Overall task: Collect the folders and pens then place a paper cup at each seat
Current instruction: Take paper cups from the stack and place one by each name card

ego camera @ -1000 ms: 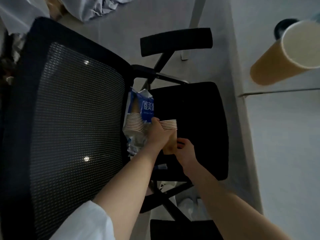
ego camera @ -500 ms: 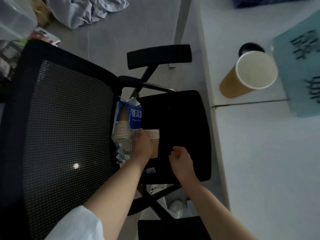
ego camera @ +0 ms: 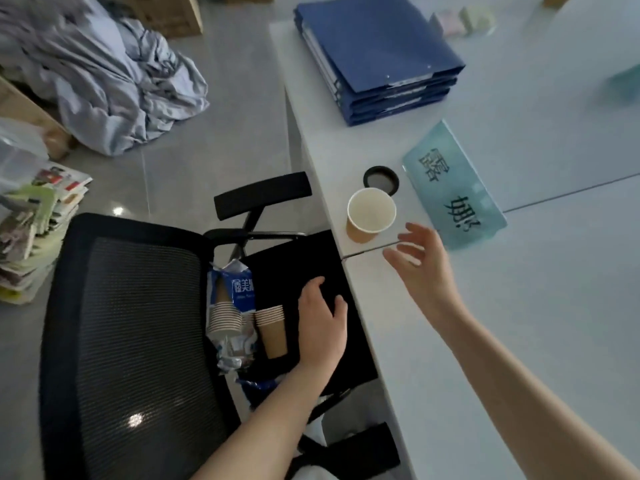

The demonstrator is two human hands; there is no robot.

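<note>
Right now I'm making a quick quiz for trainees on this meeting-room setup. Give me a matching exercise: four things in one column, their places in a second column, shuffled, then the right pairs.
Things
1. single paper cup
2. stack of blue folders
3. loose stack of paper cups
4. name card

Places
A. on the chair seat, beside the torn blue cup sleeve
B. on the table, flat, right of the round cable hole
C. at the far end of the table
D. upright at the table edge, just ahead of the right hand

Pairs: 1-D, 2-C, 3-A, 4-B
</note>
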